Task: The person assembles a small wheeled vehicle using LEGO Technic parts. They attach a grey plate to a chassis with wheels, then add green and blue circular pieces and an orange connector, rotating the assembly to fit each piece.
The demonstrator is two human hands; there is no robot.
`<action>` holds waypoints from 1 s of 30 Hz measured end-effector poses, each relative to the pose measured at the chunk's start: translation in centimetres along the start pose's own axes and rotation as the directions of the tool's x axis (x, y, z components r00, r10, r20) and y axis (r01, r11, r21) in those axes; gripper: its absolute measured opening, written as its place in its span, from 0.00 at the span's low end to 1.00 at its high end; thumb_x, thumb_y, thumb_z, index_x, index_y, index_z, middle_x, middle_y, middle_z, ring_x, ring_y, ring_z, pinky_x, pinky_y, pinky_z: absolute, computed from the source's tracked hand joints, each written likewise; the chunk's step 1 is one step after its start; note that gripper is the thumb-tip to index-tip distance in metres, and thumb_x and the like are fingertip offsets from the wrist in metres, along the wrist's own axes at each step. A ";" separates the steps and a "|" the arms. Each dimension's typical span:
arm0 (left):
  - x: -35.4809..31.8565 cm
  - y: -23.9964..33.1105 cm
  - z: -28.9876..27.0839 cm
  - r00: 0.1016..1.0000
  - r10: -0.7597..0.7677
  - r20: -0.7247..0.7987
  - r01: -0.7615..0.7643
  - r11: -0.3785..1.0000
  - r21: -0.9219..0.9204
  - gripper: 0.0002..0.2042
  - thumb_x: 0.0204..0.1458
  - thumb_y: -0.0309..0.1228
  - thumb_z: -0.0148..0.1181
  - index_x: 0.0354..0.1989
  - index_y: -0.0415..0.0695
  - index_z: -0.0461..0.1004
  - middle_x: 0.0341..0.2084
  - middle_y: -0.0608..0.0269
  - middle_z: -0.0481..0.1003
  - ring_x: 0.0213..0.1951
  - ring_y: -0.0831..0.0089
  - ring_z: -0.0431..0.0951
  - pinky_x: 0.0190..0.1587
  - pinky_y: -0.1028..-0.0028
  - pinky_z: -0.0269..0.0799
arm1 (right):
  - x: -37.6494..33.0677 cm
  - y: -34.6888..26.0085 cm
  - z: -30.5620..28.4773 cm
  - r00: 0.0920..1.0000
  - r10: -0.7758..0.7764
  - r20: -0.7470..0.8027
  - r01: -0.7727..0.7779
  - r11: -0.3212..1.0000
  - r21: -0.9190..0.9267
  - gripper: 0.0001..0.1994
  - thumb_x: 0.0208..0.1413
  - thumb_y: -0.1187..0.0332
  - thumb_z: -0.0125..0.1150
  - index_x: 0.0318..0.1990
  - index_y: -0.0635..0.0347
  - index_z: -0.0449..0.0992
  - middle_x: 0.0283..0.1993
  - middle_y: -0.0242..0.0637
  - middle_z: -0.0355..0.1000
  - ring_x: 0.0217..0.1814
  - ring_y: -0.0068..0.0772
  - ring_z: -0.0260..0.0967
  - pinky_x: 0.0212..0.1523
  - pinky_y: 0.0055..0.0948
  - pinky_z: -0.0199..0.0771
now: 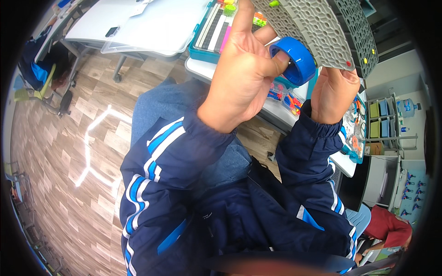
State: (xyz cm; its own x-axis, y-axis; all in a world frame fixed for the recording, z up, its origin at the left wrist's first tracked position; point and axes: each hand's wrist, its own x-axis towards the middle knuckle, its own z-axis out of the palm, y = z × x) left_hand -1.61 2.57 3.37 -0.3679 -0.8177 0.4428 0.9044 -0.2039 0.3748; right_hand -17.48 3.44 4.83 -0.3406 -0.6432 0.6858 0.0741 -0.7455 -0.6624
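Observation:
Raised above the table edge, my left hand (241, 76) has its thumb hooked through a blue ring (304, 64). The ring's side rests against or very near a grey perforated plate (317, 32). A second, darker perforated plate (359, 34) stands beside the first, angled to it. Small pegs stick in the plates: a red peg (348, 64) near the lower corner, a yellow peg (365, 60), and a green peg (274, 3) at the top. From below, my right hand (335, 94) grips the plates' lower edge, its fingertips hidden behind them.
A teal case (202, 56) with black and white strips sits on the table behind my left hand. Clear boxes of small coloured parts (292, 102) lie below the ring. Another white table (161, 27) stands far left. A person in a red shirt (391, 227) is at lower right, near a dark monitor (357, 184).

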 end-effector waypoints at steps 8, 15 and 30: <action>1.7 0.8 -0.7 0.887 0.174 0.427 -0.290 0.930 0.224 0.53 0.38 0.03 0.41 0.69 0.58 0.22 0.62 0.45 0.56 0.57 0.60 0.68 0.37 0.78 0.74 | 0.0 -0.2 -0.2 1.000 0.004 -0.009 -0.004 1.000 -0.011 0.14 0.45 0.87 0.60 0.42 0.71 0.75 0.41 0.41 0.76 0.42 0.28 0.74 0.47 0.27 0.73; 0.0 0.4 0.4 0.999 -0.036 -0.020 0.034 0.997 -0.062 0.53 0.37 0.03 0.40 0.69 0.59 0.23 0.62 0.45 0.56 0.57 0.60 0.68 0.38 0.77 0.74 | -0.1 -0.2 -0.2 0.999 -0.050 0.013 0.049 0.998 0.032 0.13 0.46 0.86 0.60 0.42 0.72 0.74 0.41 0.42 0.76 0.42 0.29 0.74 0.46 0.28 0.74; 0.4 1.0 -0.3 0.968 0.068 0.241 -0.088 0.993 0.073 0.34 0.45 0.16 0.53 0.63 0.43 0.49 0.59 0.52 0.60 0.56 0.63 0.66 0.56 0.61 0.62 | -0.2 0.0 -0.9 0.996 -0.062 0.059 0.065 0.996 -0.054 0.14 0.51 0.84 0.56 0.46 0.71 0.72 0.47 0.45 0.73 0.48 0.33 0.72 0.53 0.30 0.70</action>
State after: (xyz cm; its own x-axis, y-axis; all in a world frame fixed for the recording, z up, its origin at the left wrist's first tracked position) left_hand -0.72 1.89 3.66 -0.3467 -0.6759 0.6504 0.9150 -0.0912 0.3930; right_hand -18.23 3.67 4.44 -0.2887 -0.6047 0.7423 0.0011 -0.7755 -0.6313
